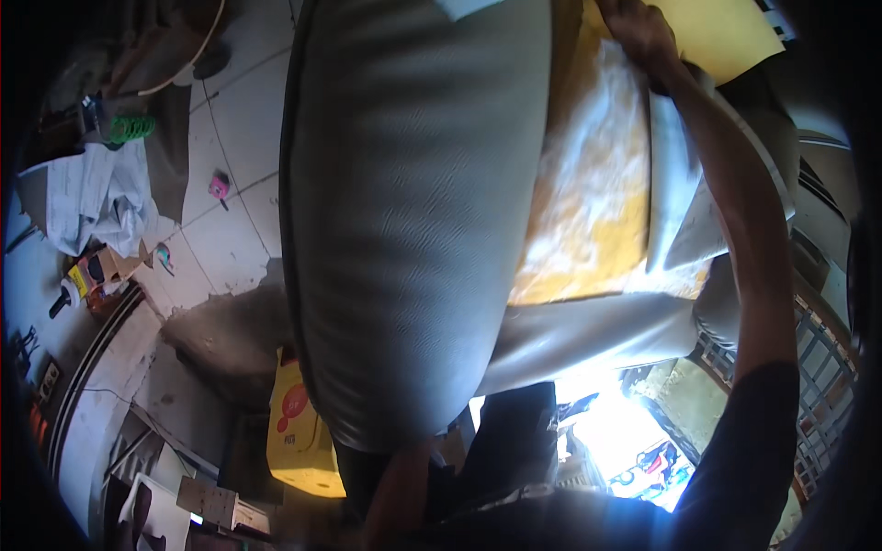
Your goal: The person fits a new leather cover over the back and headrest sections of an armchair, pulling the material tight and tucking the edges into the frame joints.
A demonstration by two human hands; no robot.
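Beside right fingers (621,18) (spread and hold unclear; left fingers hidden), grey cushion (413,211), long axis near to far.

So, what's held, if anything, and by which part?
The right hand is at the far end of the white-streaked yellow foam block; grip or mere touch cannot be told. The left hand is hidden by the puffy grey leather-like cushion.
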